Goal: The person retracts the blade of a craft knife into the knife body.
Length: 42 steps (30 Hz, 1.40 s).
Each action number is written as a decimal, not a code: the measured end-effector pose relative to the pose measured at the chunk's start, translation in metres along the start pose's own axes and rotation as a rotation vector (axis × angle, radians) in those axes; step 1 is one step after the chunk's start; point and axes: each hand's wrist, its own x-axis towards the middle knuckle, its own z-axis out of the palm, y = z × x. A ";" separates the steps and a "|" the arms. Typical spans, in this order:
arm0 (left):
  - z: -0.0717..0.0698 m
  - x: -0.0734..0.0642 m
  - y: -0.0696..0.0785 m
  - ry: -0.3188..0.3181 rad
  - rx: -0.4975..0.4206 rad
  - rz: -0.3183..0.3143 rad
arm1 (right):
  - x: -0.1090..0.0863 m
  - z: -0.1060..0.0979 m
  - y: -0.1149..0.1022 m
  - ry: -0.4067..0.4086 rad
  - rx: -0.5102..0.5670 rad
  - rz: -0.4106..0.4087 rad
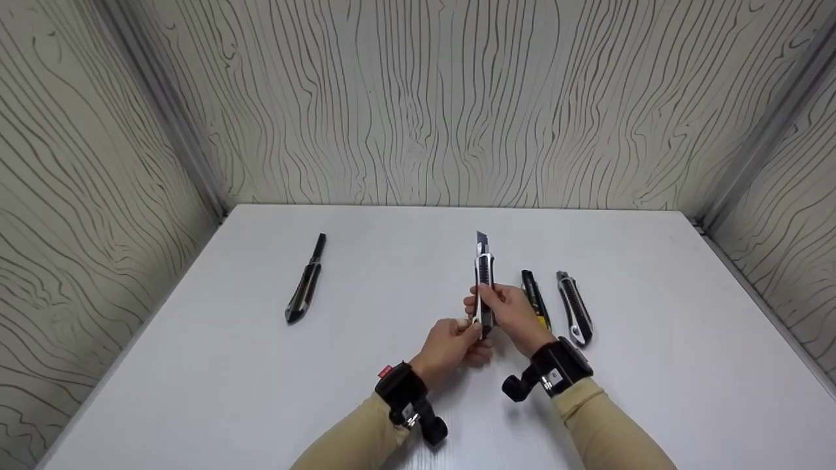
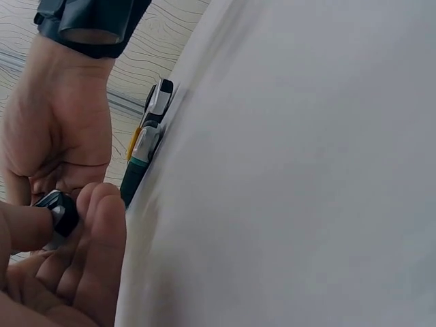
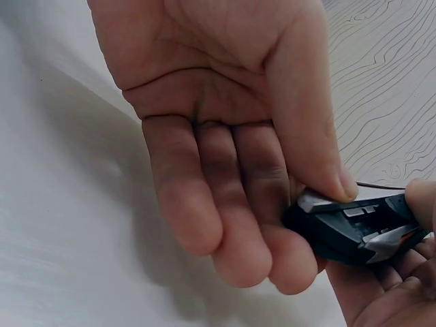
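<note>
Wood-grain panels (image 1: pixel 418 104) around a white bench (image 1: pixel 196 365). Raised above the bench, between left hand (image 1: pixel 449 343) and right hand (image 1: pixel 513 313), a silver-and-black box cutter (image 1: pixel 484 269): long axis running away from the body, bare blade (image 1: pixel 482 240) at the far end, butt toward the sleeves (image 1: pixel 617 427). Right hand farther up, gripping the handle with thumb laid on it; left hand nearer the body, pinching the butt end. Near the right hand, a yellow-marked cutter (image 1: pixel 535 297), then a silver-trimmed cutter (image 1: pixel 575 308) farther right; well apart to the left, a dark cutter (image 1: pixel 304 290). Partly behind the right wrist: the yellow-marked cutter's near end. Hard to make out: any slider near the right thumb. Out of sight in both wrist views: the blade, with only the butt end showing.
</note>
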 end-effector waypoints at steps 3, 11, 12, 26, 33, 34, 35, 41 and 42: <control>0.000 0.000 0.000 0.002 -0.001 -0.008 | 0.000 0.000 0.000 0.000 -0.001 -0.001; 0.000 -0.001 0.001 0.013 -0.001 -0.013 | -0.002 0.002 -0.003 -0.005 -0.007 -0.009; 0.000 -0.001 0.002 0.014 -0.003 -0.013 | -0.002 0.003 -0.003 -0.007 -0.007 -0.010; -0.004 -0.002 0.000 -0.061 -0.030 0.034 | -0.001 -0.003 -0.003 -0.027 0.039 0.035; -0.004 -0.003 0.002 -0.034 0.005 0.066 | -0.003 -0.002 -0.001 -0.038 0.028 0.028; -0.004 -0.003 0.002 -0.027 0.006 0.060 | -0.003 -0.001 -0.002 -0.035 0.023 0.023; -0.004 -0.004 0.003 -0.025 0.013 0.054 | -0.003 -0.001 -0.002 -0.030 0.020 0.019; -0.003 -0.003 0.003 -0.004 0.036 0.041 | -0.004 0.001 -0.002 -0.026 0.021 0.017; -0.003 -0.003 0.002 0.002 0.032 0.038 | -0.004 0.001 -0.002 -0.028 0.018 0.015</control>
